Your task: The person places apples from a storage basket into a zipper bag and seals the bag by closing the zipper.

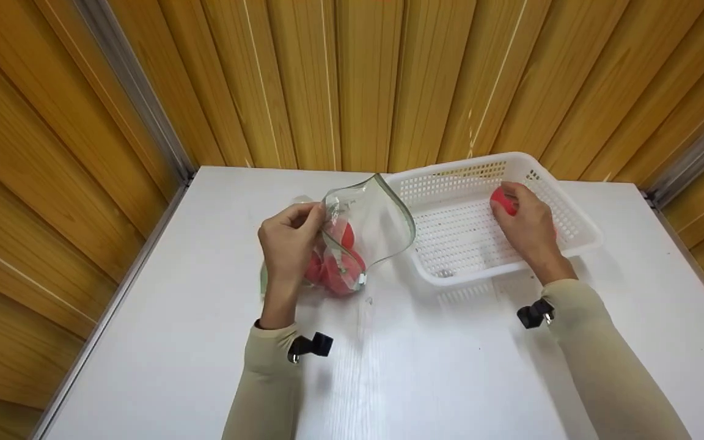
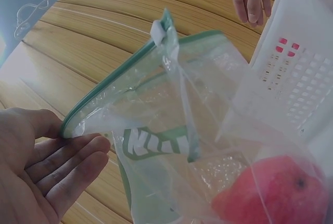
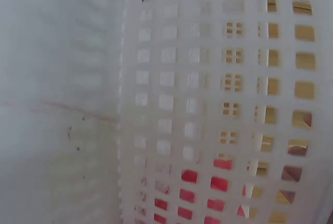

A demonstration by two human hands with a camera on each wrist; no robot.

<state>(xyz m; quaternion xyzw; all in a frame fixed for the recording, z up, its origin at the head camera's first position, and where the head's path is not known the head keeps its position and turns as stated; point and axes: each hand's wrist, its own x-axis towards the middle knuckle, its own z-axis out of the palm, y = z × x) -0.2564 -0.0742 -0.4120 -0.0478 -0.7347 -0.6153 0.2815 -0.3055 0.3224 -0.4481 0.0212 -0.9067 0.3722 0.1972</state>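
Note:
My left hand (image 1: 288,238) pinches the edge of a clear zip bag (image 1: 382,214) between thumb and forefinger, the other fingers loose. The bag's mouth gapes toward the right; a green seal strip (image 2: 109,86) and a white slider (image 2: 157,32) show in the left wrist view. Several red round fruits (image 1: 344,275) lie in the bag, one with a dark dimple. My right hand (image 1: 528,225) is over the right end of a white basket (image 1: 450,278), fingers and thumb around the top of a red fruit (image 1: 502,200). In the left wrist view those fingers hang loosely above the rim.
Another bit of red (image 1: 555,232) shows beside my right wrist in the basket. The basket has perforated walls and stands on a white table (image 1: 425,366). Wood-patterned panels (image 1: 364,79) rise behind the table and on both sides.

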